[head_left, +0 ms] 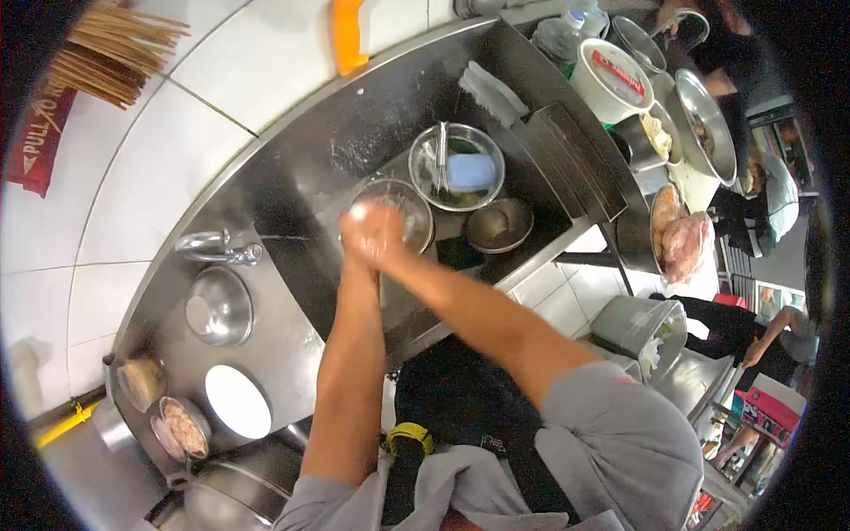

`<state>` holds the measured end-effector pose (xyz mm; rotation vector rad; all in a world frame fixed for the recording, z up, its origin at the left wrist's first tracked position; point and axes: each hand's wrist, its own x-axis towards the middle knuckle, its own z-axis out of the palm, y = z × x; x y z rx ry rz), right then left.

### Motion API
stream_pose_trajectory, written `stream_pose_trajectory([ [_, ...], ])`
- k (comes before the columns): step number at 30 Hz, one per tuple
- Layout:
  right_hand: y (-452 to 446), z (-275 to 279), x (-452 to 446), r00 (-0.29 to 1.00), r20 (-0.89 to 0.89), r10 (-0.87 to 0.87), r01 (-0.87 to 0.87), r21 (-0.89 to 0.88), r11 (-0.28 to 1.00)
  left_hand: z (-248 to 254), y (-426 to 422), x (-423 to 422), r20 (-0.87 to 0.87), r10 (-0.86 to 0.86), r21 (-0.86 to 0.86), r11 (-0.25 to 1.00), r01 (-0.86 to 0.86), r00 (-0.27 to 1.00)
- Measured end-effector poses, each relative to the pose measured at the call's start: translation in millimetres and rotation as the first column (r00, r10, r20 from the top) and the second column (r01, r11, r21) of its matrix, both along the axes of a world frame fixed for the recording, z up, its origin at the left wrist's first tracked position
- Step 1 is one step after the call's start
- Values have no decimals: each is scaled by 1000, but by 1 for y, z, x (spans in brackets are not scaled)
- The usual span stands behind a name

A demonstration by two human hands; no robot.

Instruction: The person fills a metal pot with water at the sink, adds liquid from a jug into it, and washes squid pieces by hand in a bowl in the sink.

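My left hand (pixel 358 232) and my right hand (pixel 387 237) are pressed together over a round metal bowl (pixel 414 212) in the steel sink. Their fingers overlap and look blurred, with a whitish patch on them, so whether anything is between them cannot be made out. Beyond that bowl stands another metal bowl (pixel 428 196), holding a wire whisk (pixel 442 155) and a light blue block-shaped thing (pixel 471 173). An empty-looking metal bowl (pixel 500 225) sits to its right, near the sink's front edge.
A tap (pixel 217 248) rises left of the sink (pixel 301 190). On the left counter are a metal bowl (pixel 219 305), a white dish (pixel 237 402) and a bowl of pale food (pixel 184 428). Raw meat (pixel 686 246), tubs and a bin (pixel 633 326) are at right; people stand beyond.
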<state>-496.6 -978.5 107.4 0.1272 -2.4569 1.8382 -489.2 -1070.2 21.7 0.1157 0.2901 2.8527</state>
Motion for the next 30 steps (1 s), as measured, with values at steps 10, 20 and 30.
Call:
stream_pose_trajectory([
  [10,29,-6,-33,979,201,-30,12,89,996,99,5,14,623,64,-270,953,137,780],
  [20,10,-21,-39,998,-65,1,16,250,968,81,30,-5,637,287,-541,828,149,715],
  [30,-2,28,41,959,-184,214,-172,221,960,55,-7,19,631,176,-347,935,73,756],
])
